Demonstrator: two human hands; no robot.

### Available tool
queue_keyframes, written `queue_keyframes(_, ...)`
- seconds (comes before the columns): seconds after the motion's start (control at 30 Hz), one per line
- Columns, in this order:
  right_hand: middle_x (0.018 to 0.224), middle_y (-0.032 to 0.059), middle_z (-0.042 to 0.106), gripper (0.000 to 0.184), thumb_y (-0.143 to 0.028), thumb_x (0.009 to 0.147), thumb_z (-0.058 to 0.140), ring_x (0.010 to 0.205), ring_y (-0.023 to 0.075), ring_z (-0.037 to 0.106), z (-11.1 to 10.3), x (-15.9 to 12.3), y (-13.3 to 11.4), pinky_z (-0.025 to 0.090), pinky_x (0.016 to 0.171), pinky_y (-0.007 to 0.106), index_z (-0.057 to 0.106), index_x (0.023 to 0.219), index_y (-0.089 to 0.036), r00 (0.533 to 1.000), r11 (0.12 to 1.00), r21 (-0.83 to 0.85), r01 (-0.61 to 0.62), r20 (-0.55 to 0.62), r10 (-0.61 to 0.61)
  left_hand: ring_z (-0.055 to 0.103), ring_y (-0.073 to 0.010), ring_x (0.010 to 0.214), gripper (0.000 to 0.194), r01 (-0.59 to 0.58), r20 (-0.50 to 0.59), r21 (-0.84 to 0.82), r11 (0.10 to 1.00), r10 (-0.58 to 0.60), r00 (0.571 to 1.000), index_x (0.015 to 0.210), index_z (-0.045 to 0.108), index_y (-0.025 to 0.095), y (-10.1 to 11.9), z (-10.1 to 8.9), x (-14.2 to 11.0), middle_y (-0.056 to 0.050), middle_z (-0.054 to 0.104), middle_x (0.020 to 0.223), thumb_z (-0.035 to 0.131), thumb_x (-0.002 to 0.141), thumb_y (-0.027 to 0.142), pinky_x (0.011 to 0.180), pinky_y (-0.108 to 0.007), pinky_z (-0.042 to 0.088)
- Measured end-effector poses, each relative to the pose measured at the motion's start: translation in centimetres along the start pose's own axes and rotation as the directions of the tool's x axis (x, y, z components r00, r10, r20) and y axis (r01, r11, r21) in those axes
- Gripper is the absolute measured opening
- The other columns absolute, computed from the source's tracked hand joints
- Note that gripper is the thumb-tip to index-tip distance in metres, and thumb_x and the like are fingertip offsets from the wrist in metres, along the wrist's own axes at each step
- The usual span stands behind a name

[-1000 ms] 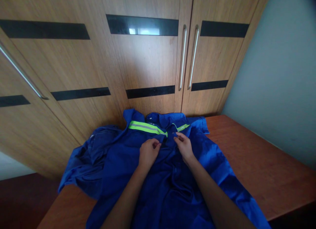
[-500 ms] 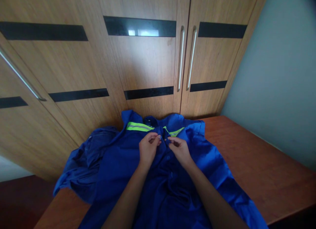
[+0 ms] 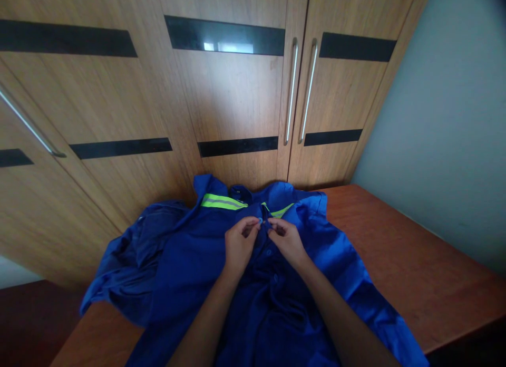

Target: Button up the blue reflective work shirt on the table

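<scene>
Holds the right hand [image 3: 285, 239] closer to the left hand [image 3: 242, 240] than a second ago, with the two front edges of the blue jacket [image 3: 197, 251] now drawn nearer each other just below the collar. Pinches the jacket's left front edge between thumb and fingertips of the left hand, at an apparent small pale button [image 3: 260, 221]. Presses thumb and fingertips of the right hand together on the facing front edge of the jacket, right beside the left fingertips; cannot tell whether on a buttonhole or on plain cloth. Reaches with both forearms over the jacket from its near end. Has the jacket lying front up on the brown table [image 3: 395, 240], collar end toward the wooden cupboard [image 3: 233, 93] behind it. Shows two round buttons [image 3: 269, 252] on the jacket below the hands, near a deep fold, and a yellow-green stripe [image 3: 223, 201] with a grey band across the chest. Has bunched blue cloth [image 3: 154, 240] touching the jacket's left side. Shows metal handles [image 3: 291, 93] and black strips [image 3: 225, 35] on the cupboard beyond the jacket, and a grey wall [image 3: 443, 119] well to the jacket's right.
</scene>
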State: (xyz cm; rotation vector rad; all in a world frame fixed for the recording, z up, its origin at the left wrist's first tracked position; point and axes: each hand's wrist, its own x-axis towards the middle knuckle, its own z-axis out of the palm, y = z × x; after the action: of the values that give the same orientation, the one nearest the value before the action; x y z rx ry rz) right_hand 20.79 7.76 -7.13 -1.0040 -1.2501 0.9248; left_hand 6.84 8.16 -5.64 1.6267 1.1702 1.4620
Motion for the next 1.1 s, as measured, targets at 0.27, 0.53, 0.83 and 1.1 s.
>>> queue_keyframes(0.27,0.063,-0.0023,0.056,0.024,-0.029,0.070,0.061,0.054,0.0112,0.048,-0.1,-0.2,0.3,0.040,0.054,0.023,0.071,0.089,-0.017,0.999,1.000,-0.019,-0.009,0.039,0.009,0.068,-0.0170,0.077,0.017,0.046,-0.041,-0.032,0.998,-0.048,0.998,0.089,0.067,0.018,-0.2,-0.1,0.0,-0.004,0.072,0.083,0.063,0.080,0.031,0.074,-0.027,0.053)
queue_keyframes(0.53,0.063,-0.0020,0.055,0.024,-0.027,0.070,0.059,0.055,0.0118,0.048,0.1,-0.3,0.7,0.040,0.053,0.023,0.071,0.089,-0.018,0.999,0.999,-0.054,-0.005,0.037,0.007,0.068,-0.0166,0.071,0.024,0.178,-0.075,-0.174,0.969,-0.193,0.978,0.088,0.066,0.015,-1.3,0.1,0.9,-0.004,0.071,0.076,0.071,0.070,0.031,0.067,-0.026,0.053)
queue_keyframes(0.83,0.062,-0.0030,0.055,0.026,-0.024,0.068,0.058,0.054,0.0113,0.047,0.1,-0.3,1.1,0.039,0.053,0.023,0.072,0.088,-0.017,0.999,0.988,-0.156,0.020,0.043,-0.013,0.067,-0.0163,0.069,0.020,0.262,-0.040,-0.232,0.937,-0.278,0.960,0.081,0.067,0.014,-2.0,0.6,1.4,-0.005,0.071,0.071,0.072,0.067,0.026,0.063,-0.025,0.052)
queue_keyframes(1.1,0.060,-0.0030,0.056,0.025,-0.026,0.068,0.060,0.054,0.0120,0.048,0.2,-0.2,1.1,0.040,0.054,0.024,0.073,0.087,-0.016,0.999,0.993,-0.110,-0.042,0.002,0.042,0.067,-0.0165,0.077,0.014,0.076,-0.104,-0.107,0.991,-0.087,0.991,0.086,0.067,0.016,-1.0,0.2,0.7,-0.005,0.071,0.082,0.066,0.074,0.023,0.074,-0.027,0.053)
